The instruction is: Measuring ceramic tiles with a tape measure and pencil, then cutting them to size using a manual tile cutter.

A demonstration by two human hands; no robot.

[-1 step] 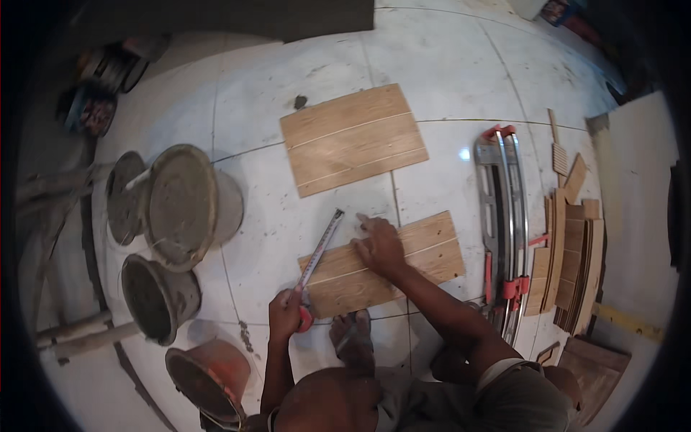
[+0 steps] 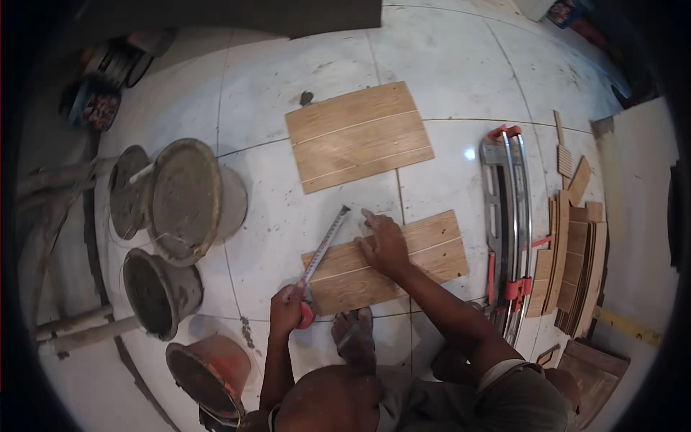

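Note:
My left hand (image 2: 286, 308) is closed around a red tape measure (image 2: 307, 315), partly hidden by the fingers. Its extended blade (image 2: 325, 243) slants up and right across the left end of a wood-look tile (image 2: 345, 288), ending beyond the tile's far edge. My right hand (image 2: 389, 248) rests over that tile's middle, thumb and forefinger apart, the forefinger reaching past the far edge; the other fingers are curled and partly hidden. Farther off, a larger wood-look tile (image 2: 360, 137) lies flat on the floor. My foot (image 2: 353, 333) touches or nearly touches the near tile's front edge.
A manual tile cutter (image 2: 512, 223) with metal rails lies at right, beside stacked tile offcuts (image 2: 576, 266). Along the left stand a large mortar-stained bucket (image 2: 230, 201), a grey bucket (image 2: 188, 291) and a reddish bucket (image 2: 230, 363). Wooden poles (image 2: 93, 335) lie farther left.
The whole view has shifted slightly. My hands, the tape measure and the tiles keep nearly the same places relative to each other.

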